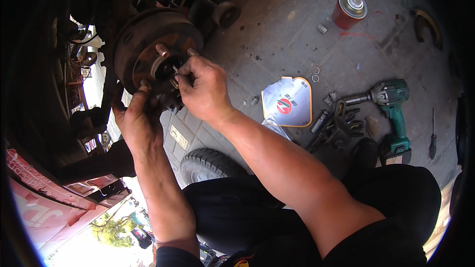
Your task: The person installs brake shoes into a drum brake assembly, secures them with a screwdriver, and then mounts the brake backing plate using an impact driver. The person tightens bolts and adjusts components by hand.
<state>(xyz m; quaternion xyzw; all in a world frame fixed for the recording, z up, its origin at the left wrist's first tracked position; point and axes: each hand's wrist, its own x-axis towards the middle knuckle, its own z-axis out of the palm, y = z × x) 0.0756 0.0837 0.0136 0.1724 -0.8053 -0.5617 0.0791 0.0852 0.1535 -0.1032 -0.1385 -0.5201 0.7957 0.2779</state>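
"Brake drum (147,52): where was it, seen from the hands?"

"Ahead of both, up and left of the right hand (205,86), with its round face toward the wearer and the paved floor (267,54) beyond its right rim."

"Which hand was nearer the centre hole (163,67)?"

"The right one. It lay across the lower-right part of the face, and its fingertips were just beside the hole's right edge. The left hand (136,118) was at the lower-left rim, farther out."

"And the right grip, apart or together?"

"Together: finger and thumb were pinched on a thin metal piece (175,70). Its bright end seemed to point up and left, toward the hole. The fingers covered the rest, so I couldn't judge its full length."

"Was the left grip clamped on the rim?"

"I couldn't tell. The thumb was up at the front, near the lower-left of the face, but the other fingers were lost in shadow."

"What mattered most, in your judgement?"

"The short line leftward from the pinch to the hole. One stud (162,50) stuck out above that hole, and another (192,52) stood just above the right hand's knuckles, so space there looked tight."
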